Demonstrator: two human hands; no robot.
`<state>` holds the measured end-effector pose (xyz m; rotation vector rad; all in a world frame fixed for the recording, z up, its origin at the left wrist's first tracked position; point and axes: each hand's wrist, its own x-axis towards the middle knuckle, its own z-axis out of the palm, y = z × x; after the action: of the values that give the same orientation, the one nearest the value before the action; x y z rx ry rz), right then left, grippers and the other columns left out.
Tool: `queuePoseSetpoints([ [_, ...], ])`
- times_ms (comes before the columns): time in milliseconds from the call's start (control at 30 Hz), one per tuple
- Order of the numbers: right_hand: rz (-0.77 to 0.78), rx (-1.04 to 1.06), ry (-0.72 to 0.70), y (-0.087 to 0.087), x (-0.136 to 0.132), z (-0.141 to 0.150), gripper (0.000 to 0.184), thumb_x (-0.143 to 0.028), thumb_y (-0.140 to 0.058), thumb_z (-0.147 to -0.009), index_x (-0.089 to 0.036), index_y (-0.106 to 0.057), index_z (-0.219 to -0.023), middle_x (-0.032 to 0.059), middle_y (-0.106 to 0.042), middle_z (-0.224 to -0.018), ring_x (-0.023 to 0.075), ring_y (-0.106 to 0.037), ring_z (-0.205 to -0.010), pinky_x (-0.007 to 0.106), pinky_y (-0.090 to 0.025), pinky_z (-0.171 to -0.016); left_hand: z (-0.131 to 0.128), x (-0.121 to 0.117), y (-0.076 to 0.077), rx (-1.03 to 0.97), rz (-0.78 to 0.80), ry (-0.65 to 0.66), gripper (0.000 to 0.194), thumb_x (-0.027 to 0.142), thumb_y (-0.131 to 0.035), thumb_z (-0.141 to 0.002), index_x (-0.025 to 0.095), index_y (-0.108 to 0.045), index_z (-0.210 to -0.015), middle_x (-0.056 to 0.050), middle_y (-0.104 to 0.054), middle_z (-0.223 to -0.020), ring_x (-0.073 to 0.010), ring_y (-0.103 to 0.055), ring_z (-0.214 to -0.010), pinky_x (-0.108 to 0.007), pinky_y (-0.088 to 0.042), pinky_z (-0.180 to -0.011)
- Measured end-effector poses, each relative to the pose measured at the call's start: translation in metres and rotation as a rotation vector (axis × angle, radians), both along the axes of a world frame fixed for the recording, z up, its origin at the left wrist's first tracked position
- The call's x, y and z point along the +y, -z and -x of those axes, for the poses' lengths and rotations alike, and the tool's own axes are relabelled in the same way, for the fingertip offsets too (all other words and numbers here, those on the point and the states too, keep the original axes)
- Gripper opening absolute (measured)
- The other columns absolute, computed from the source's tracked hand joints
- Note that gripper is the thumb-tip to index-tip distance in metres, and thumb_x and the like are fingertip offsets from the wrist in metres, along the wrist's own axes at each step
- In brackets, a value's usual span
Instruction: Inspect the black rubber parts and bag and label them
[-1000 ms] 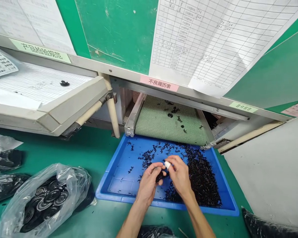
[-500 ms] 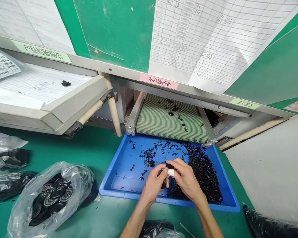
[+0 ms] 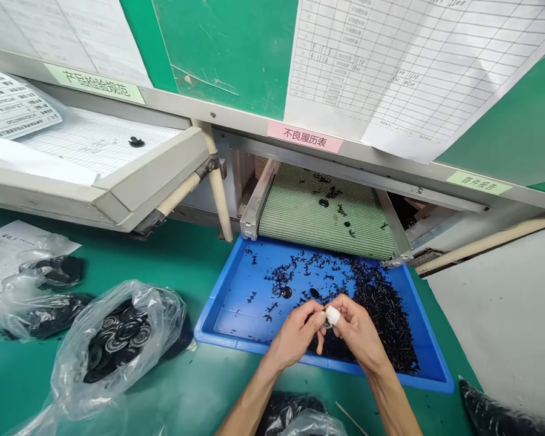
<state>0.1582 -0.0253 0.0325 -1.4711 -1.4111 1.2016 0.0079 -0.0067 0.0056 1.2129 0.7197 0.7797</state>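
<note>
My left hand [image 3: 300,332] and my right hand [image 3: 358,334] meet over the near side of a blue tray [image 3: 227,343]. Their fingertips are pinched together on a small round part [image 3: 327,324], mostly hidden by the fingers. White tape [image 3: 332,315] wraps my right thumb. Just beyond the fingers a black disc [image 3: 315,292] shows, and another black disc [image 3: 286,292] lies in the tray to its left. Small black plastic scraps [image 3: 386,321] are heaped at the tray's right side and scattered thinly elsewhere.
A green mesh conveyor belt [image 3: 318,230] carrying a few black pieces ends above the tray's far edge. To the left stands an open clear bag [image 3: 163,309] of black discs [image 3: 118,336]. A sloped paper holder [image 3: 154,175] juts out above the table's left side.
The view has shifted, so the scene sits further right. My hands have turned and drawn together at the fingertips. The black disc seen under my left fingers no longer shows there.
</note>
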Motion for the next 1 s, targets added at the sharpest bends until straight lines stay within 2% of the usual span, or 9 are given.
queuePoseSetpoints([
  [100, 0.002, -0.032, 0.09, 0.012, 0.004, 0.003, 0.019, -0.036, -0.047, -0.089, -0.02, -0.05, -0.08, -0.006, -0.048, -0.055, 0.0094, -0.042, -0.047, 0.019, -0.032, -0.045, -0.001, 0.0, 0.003, -0.009, 0.021, -0.023, 0.03, 0.047, -0.046, -0.09, 0.018, -0.051, -0.082, 0.004, -0.055, -0.068, -0.0071, -0.054, -0.044, -0.021, -0.037, -0.05],
  [167, -0.037, -0.211, 0.088, 0.019, 0.012, 0.001, 0.015, -0.029, -0.039, -0.091, -0.02, -0.051, -0.087, -0.005, -0.05, -0.057, 0.0112, -0.047, -0.049, 0.021, -0.037, -0.048, -0.002, 0.001, 0.004, -0.017, 0.056, -0.091, 0.031, 0.047, -0.048, -0.089, 0.017, -0.051, -0.08, 0.005, -0.054, -0.066, -0.006, -0.052, -0.043, -0.02, -0.036, -0.048],
  [300, -0.146, -0.666, -0.027, 0.029, 0.035, -0.01, 0.035, -0.005, -0.034, -0.081, -0.019, -0.058, -0.102, 0.0064, -0.062, -0.096, 0.0161, -0.06, -0.08, 0.026, -0.044, -0.075, 0.003, 0.008, 0.001, -0.189, 0.328, -0.307, 0.033, 0.049, -0.059, -0.081, 0.017, -0.055, -0.09, 0.005, -0.052, -0.06, -0.0047, -0.043, -0.041, -0.015, -0.02, -0.036],
  [367, -0.155, -0.775, -0.119, 0.033, 0.047, -0.013, 0.046, -0.001, -0.035, -0.077, -0.023, -0.061, -0.109, 0.0071, -0.058, -0.114, 0.0166, -0.059, -0.089, 0.025, -0.042, -0.078, 0.007, 0.011, -0.003, -0.29, 0.445, -0.405, 0.042, 0.048, -0.066, -0.076, 0.017, -0.056, -0.102, 0.004, -0.052, -0.064, -0.0049, -0.043, -0.043, -0.014, -0.015, -0.035],
  [433, -0.15, -0.822, -0.216, 0.039, 0.057, -0.012, 0.047, 0.0, -0.037, -0.077, -0.025, -0.064, -0.107, 0.0052, -0.058, -0.115, 0.0153, -0.06, -0.086, 0.023, -0.042, -0.074, 0.009, 0.012, -0.005, -0.33, 0.491, -0.448, 0.049, 0.046, -0.07, -0.072, 0.016, -0.056, -0.108, 0.003, -0.053, -0.065, -0.0053, -0.045, -0.046, -0.013, -0.015, -0.035],
  [600, -0.158, -0.817, -0.282, 0.048, 0.067, -0.011, 0.031, -0.002, -0.041, -0.077, -0.018, -0.066, -0.085, 0.0069, -0.06, -0.095, 0.0156, -0.059, -0.078, 0.024, -0.042, -0.073, 0.008, 0.008, -0.002, -0.268, 0.402, -0.497, 0.047, 0.05, -0.064, -0.077, 0.016, -0.057, -0.108, 0.003, -0.054, -0.058, -0.0059, -0.039, -0.045, -0.014, -0.019, -0.036],
  [800, -0.176, -0.788, -0.179, 0.038, 0.042, -0.024, 0.026, -0.019, -0.033, -0.091, -0.02, -0.059, -0.09, 0.0045, -0.06, -0.079, 0.0169, -0.057, -0.069, 0.027, -0.044, -0.069, 0.006, 0.005, 0.006, -0.186, 0.291, -0.494, 0.041, 0.05, -0.061, -0.08, 0.016, -0.06, -0.103, 0.002, -0.054, -0.06, -0.0057, -0.038, -0.047, -0.016, -0.027, -0.04],
  [900, -0.092, -0.439, 0.0, 0.031, 0.026, -0.023, 0.021, -0.033, -0.04, -0.092, -0.021, -0.056, -0.09, 0.0027, -0.062, -0.069, 0.0172, -0.059, -0.063, 0.028, -0.048, -0.064, 0.005, 0.005, 0.006, -0.196, 0.29, -0.474, 0.039, 0.05, -0.06, -0.08, 0.016, -0.058, -0.099, 0.003, -0.054, -0.058, -0.0051, -0.036, -0.043, -0.016, -0.026, -0.039],
  [1000, 0.013, 0.004, 0.134, 0.024, 0.014, -0.015, 0.026, -0.044, -0.058, -0.082, -0.019, -0.06, -0.087, 0.0063, -0.067, -0.082, 0.0189, -0.064, -0.072, 0.032, -0.053, -0.071, 0.005, 0.004, 0.005, -0.188, 0.27, -0.443, 0.037, 0.051, -0.057, -0.082, 0.017, -0.056, -0.097, 0.004, -0.055, -0.058, -0.0053, -0.037, -0.041, -0.017, -0.027, -0.039],
])
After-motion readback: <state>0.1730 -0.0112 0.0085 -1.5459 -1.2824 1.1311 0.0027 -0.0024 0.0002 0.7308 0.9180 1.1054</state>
